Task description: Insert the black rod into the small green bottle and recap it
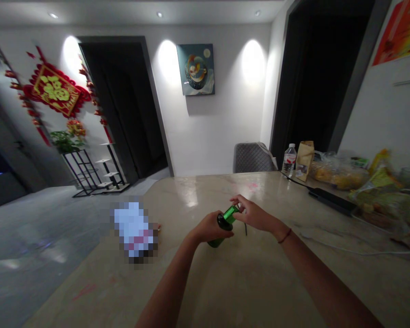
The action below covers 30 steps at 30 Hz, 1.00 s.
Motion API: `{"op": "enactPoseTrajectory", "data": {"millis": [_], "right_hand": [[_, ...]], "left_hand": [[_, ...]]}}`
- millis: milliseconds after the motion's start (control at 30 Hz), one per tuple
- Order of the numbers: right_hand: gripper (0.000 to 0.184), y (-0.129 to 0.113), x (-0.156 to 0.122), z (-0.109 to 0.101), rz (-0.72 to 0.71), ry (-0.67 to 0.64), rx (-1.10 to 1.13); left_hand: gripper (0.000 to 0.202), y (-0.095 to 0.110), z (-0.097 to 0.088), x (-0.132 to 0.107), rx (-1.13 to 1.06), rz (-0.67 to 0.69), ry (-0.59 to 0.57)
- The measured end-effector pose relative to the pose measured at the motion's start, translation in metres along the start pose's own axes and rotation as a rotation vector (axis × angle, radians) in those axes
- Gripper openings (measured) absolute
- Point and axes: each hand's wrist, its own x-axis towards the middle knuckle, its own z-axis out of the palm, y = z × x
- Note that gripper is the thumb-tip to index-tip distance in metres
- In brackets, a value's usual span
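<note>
My left hand (pixel 208 226) is wrapped around a dark green, rounded object with a black rim (pixel 224 222), tilted above the table. Its lower end shows below my palm; the rest is hidden by my fingers. A shiny bright green cylinder (pixel 230 214) stands out of the rim, and I cannot tell whether the two are joined. My right hand (pixel 251 213) has its fingers closed on the upper end of this cylinder. Beneath the right hand hangs a thin dark cord or strap (pixel 245 229).
Both hands are over a pale marble-look table (pixel 259 282). A blurred-out light item (pixel 135 230) is at its left edge. At right are a water bottle (pixel 289 160), a paper bag (pixel 304 160), plastic food bags (pixel 338 171), a black power strip (pixel 331 200) and a white cable (pixel 355 252).
</note>
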Motion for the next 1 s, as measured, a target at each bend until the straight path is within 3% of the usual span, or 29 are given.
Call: {"op": "enactPoseTrajectory", "data": {"millis": [500, 733, 1000], "right_hand": [[0.034, 0.0022, -0.0013, 0.0003, 0.131, -0.063, 0.072], [0.039, 0.0067, 0.0002, 0.0006, 0.102, -0.053, 0.051], [0.031, 0.0045, 0.0003, 0.0001, 0.070, -0.007, -0.029]], "left_hand": [[0.049, 0.0006, -0.0008, -0.0009, 0.015, 0.015, -0.022], [0.049, -0.0001, -0.0010, -0.0009, 0.027, 0.008, -0.020], [0.049, 0.0001, -0.0010, -0.0015, 0.034, 0.004, -0.033]]}}
